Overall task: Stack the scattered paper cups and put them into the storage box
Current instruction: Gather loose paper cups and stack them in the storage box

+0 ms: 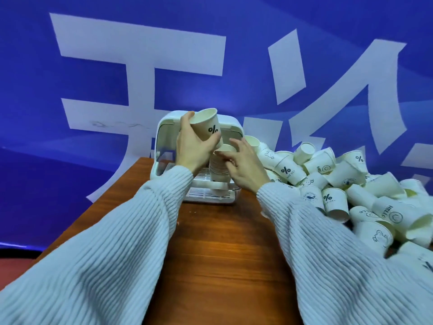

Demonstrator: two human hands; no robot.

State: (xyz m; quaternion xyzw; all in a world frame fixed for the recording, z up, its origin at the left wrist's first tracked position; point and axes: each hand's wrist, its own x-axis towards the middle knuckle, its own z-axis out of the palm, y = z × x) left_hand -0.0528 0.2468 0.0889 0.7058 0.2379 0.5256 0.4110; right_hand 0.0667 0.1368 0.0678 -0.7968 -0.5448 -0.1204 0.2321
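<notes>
A blue wall [93, 78] with large white characters stood behind a brown wooden table [210, 254]. At the far end of the table, left of centre, there was a white storage box [161, 146] with its lid raised and a slotted tray at its bottom. The left hand [192, 141], in a ribbed pale sleeve, held one paper cup [207, 125] with a "%" mark, its fingers curled round the cup, which was tilted with the mouth up. Just below it a stack of cups [218, 170] stood in the box. The right hand [243, 165] touched the top of this stack with fingers spread and only lightly bent; it did not close round anything. On the right part of the table lay a big heap of loose cups [339, 184], many on their sides.
</notes>
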